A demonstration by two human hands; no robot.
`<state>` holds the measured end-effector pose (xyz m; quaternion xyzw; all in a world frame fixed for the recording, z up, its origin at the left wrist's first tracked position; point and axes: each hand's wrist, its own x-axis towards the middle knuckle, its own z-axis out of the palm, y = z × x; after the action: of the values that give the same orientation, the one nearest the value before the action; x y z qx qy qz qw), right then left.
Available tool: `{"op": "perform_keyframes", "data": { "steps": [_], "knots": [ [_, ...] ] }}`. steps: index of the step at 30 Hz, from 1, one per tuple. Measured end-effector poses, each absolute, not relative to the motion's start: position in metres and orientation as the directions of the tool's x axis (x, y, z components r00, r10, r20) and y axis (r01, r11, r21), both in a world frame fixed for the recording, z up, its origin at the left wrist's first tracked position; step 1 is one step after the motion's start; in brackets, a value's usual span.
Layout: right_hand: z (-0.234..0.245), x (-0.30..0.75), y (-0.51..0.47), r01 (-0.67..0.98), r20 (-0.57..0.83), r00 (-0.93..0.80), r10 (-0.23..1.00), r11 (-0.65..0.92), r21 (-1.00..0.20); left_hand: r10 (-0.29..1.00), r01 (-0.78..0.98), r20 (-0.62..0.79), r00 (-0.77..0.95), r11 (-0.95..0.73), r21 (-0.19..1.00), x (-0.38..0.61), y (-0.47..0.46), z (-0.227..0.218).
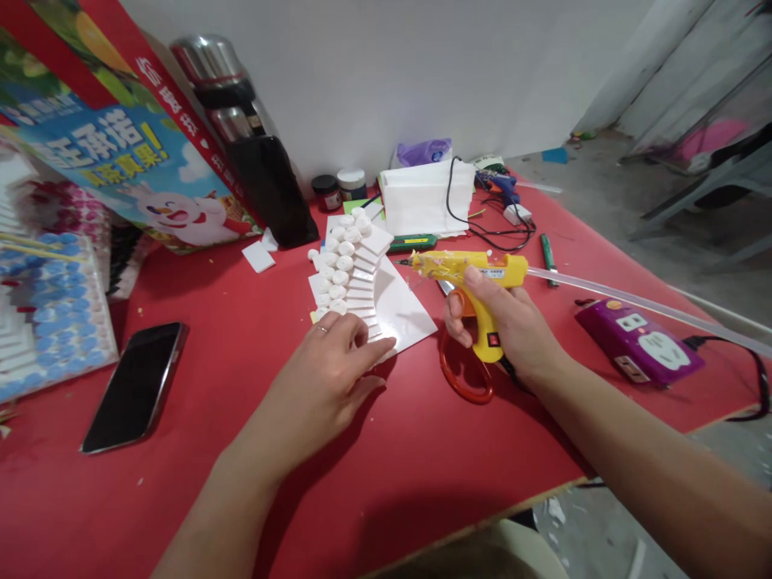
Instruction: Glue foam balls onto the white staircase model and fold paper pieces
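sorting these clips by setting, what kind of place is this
Probably a home or small-workshop craft table. The right hand holds a yellow hot glue gun, the left hand rests on a white foam stair model, and orange scissors and a purple power strip lie on the red table.

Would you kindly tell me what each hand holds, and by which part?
Right hand holds the yellow glue gun by its handle; left hand only rests on the white foam model.

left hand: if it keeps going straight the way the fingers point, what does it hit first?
The left hand points up and right, its fingertips already at the near end of the white foam staircase model. That comes first; whether they touch it or hover just above is unclear.
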<state>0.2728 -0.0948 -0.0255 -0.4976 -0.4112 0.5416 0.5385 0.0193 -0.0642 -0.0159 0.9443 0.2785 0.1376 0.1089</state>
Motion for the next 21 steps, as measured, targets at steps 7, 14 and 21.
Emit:
{"op": "perform_keyframes", "data": {
  "steps": [7, 14, 21],
  "knots": [
    [-0.024, 0.288, -0.090, -0.166, -0.116, 0.282, 0.952, -0.071, -0.984, 0.621, 0.556, 0.412, 0.666, -0.782, 0.280, 0.015, -0.059, -0.017],
    [-0.025, 0.336, -0.101, 0.202, -0.040, 0.484, 0.874, -0.156, -0.967, 0.683, 0.646, 0.573, 0.453, -0.694, 0.317, 0.007, -0.057, -0.017],
    [-0.035, 0.371, -0.100, 0.498, 0.077, 0.503, 0.861, -0.216, -0.840, 0.680, 0.661, 0.591, 0.435, -0.686, 0.304, 0.007, -0.058, -0.017]
  ]
}}
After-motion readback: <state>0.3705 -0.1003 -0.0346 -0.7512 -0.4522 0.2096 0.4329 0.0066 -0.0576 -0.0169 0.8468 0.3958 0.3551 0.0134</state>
